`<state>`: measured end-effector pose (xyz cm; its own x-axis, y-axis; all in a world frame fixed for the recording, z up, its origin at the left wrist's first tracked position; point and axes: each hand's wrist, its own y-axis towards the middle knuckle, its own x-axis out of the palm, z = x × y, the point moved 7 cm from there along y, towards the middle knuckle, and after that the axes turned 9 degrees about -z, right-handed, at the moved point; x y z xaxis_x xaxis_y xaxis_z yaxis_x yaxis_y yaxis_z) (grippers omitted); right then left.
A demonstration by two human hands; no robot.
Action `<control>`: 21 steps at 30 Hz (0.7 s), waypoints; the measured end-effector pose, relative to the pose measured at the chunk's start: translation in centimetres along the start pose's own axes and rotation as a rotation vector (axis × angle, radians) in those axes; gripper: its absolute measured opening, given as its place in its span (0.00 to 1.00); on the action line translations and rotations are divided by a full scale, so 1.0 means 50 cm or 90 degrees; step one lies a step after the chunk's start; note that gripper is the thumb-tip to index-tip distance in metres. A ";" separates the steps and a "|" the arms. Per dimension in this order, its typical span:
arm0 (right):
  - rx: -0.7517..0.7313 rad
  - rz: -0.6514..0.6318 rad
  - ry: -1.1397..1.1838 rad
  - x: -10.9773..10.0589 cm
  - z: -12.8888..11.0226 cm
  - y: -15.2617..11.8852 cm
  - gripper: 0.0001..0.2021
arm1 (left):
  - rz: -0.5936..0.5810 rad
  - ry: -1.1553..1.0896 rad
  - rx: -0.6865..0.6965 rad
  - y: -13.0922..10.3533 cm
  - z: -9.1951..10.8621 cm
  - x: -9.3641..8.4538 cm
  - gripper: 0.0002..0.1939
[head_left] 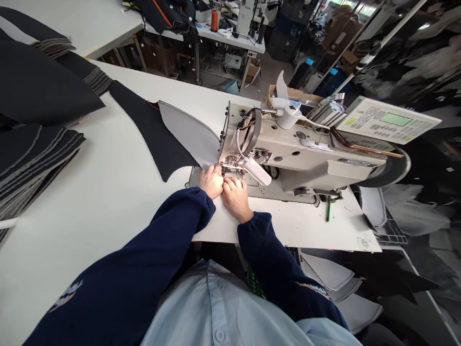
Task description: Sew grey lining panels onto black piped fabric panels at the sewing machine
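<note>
Under the lit needle area of a sewing machine (pixel 262 139), my two hands sit side by side, nearly touching. My left hand (pixel 212 181) is closed at the near end of a grey fabric panel (pixel 187 129), pressing it down just left of the presser foot (pixel 232 169). My right hand (pixel 236 194) is right beside it, its fingers bent and closed in front of the foot; what lies beneath them is hidden. A dark fabric piece (pixel 151 129) lies flat on the table, along the left side of the grey panel.
Stacks of dark cut panels (pixel 39 154) lie on the white table (pixel 118 206) to the left. A small lamp (pixel 257 171) hangs close to my right hand. A control panel (pixel 392 120) tops the machine, and a green marker-like stick (pixel 328 209) is near the table's front edge.
</note>
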<state>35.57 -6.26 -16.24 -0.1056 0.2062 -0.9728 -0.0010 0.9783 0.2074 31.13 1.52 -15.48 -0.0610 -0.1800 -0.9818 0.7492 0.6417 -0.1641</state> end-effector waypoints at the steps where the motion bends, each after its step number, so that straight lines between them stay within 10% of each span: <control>1: 0.001 -0.001 0.002 0.001 0.001 0.000 0.09 | 0.006 -0.002 -0.001 0.000 0.000 0.001 0.24; 21: -0.034 0.032 -0.037 0.021 0.016 -0.010 0.09 | 0.059 -0.108 -0.016 -0.003 0.014 0.004 0.17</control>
<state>36.23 -6.49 -17.46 -0.0490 0.2571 -0.9651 -0.0501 0.9645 0.2595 31.44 0.86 -15.58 0.1219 -0.2407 -0.9629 0.7298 0.6793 -0.0774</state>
